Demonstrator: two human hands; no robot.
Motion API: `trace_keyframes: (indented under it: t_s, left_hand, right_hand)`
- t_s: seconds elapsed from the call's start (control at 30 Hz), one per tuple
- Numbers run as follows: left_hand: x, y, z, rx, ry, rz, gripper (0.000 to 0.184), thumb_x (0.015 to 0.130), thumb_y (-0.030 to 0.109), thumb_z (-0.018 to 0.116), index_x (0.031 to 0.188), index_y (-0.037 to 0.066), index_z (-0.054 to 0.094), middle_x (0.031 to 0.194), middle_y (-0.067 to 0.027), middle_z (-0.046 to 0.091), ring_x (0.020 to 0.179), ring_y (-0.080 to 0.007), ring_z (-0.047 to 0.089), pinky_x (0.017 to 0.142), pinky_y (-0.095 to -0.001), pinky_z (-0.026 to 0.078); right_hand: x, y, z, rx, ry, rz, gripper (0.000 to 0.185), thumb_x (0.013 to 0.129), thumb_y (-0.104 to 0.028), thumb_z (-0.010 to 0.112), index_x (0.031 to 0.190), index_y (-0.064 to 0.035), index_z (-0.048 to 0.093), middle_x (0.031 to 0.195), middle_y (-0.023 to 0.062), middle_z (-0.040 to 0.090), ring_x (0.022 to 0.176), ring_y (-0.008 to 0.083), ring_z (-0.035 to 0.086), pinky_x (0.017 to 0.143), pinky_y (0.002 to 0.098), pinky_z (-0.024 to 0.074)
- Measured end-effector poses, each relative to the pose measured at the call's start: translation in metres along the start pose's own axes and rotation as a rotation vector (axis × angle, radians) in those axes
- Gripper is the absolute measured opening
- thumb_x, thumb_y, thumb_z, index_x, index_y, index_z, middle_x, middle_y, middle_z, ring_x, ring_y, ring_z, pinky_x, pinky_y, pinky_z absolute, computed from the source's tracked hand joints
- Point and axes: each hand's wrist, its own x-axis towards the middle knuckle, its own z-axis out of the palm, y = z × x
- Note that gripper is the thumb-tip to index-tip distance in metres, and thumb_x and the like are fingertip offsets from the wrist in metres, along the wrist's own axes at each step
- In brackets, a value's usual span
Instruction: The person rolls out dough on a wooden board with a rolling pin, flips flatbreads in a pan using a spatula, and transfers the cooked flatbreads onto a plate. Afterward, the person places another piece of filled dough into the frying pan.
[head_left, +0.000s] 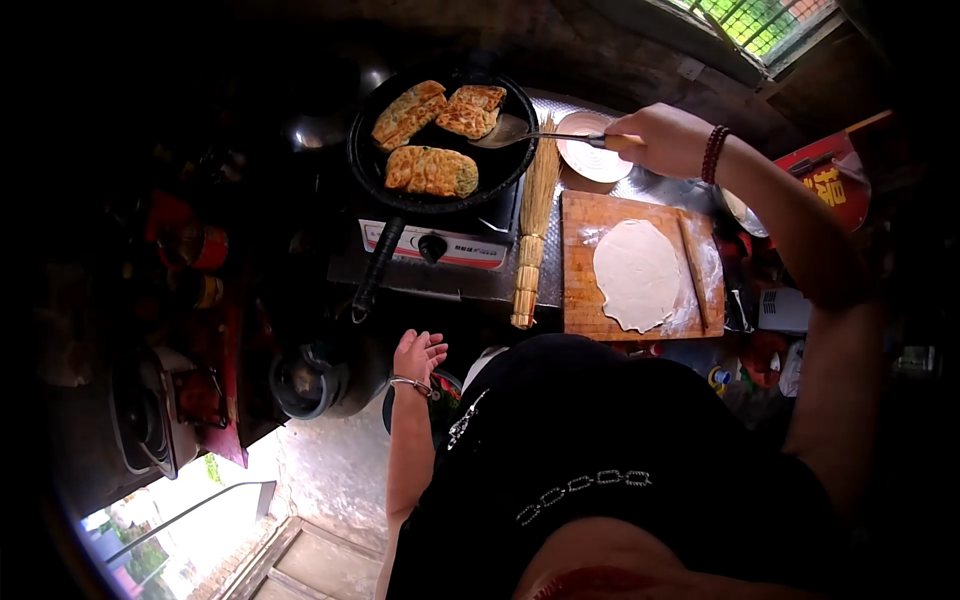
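My right hand is closed round the wooden handle of a metal spatula. The spatula's blade lies at the right inner side of a black frying pan, beside one of three browned, folded flatbreads. Another flatbread rests at the pan's upper left, and a third lies lower down with a green filling showing at its right end. The pan sits on a gas stove. My left hand hangs below the pan handle with fingers loosely apart, holding nothing.
A floury wooden board carries a rolled-out dough sheet and a rolling pin. A straw brush lies between stove and board. Behind it is a white plate. The pan handle juts over the counter's front edge.
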Motion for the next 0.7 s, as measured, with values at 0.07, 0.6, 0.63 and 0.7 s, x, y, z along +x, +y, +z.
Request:
trace_keyframes:
  t_s: [0.07,0.6,0.63,0.7]
  left_hand:
    - [0.000,0.002,0.000,0.007,0.001,-0.003,0.050,0.093,0.016,0.052,0.135,0.000,0.029,0.100,-0.0153,0.062,0.079,-0.0234,0.064,0.066,-0.0325,0.053]
    - [-0.002,0.008,-0.004,0.073,0.038,-0.015,0.042,0.093,0.016,0.052,0.130,0.002,0.035,0.099,-0.0164,0.062,0.080,-0.0252,0.064,0.067,-0.0336,0.053]
    - [-0.003,0.008,-0.003,0.075,0.036,-0.014,0.043,0.093,0.016,0.052,0.130,0.002,0.035,0.099,-0.0166,0.062,0.081,-0.0254,0.064,0.067,-0.0337,0.053]
    - [-0.005,0.010,-0.003,0.079,0.035,-0.011,0.045,0.093,0.016,0.052,0.132,0.001,0.034,0.100,-0.0170,0.062,0.082,-0.0258,0.064,0.068,-0.0338,0.053]
  right_hand:
    - [-0.009,0.003,0.006,0.057,0.037,-0.020,0.025,0.088,-0.016,0.060,0.108,-0.0031,0.065,0.093,0.0178,0.068,0.083,0.0311,0.065,0.076,0.0373,0.0513]
    - [0.034,0.005,0.106,1.005,-0.086,0.348,0.015,0.086,-0.012,0.061,0.095,0.0000,0.063,0.065,0.0031,0.055,0.049,0.0082,0.051,0.040,0.0233,0.0397]
    - [0.034,0.008,0.113,1.042,-0.067,0.322,0.015,0.086,-0.012,0.061,0.094,-0.0001,0.063,0.064,0.0029,0.055,0.049,0.0084,0.051,0.040,0.0236,0.0397]
    - [0.033,0.007,0.120,1.068,-0.018,0.298,0.016,0.087,-0.013,0.060,0.095,-0.0002,0.063,0.063,0.0022,0.055,0.049,0.0081,0.051,0.041,0.0238,0.0405]
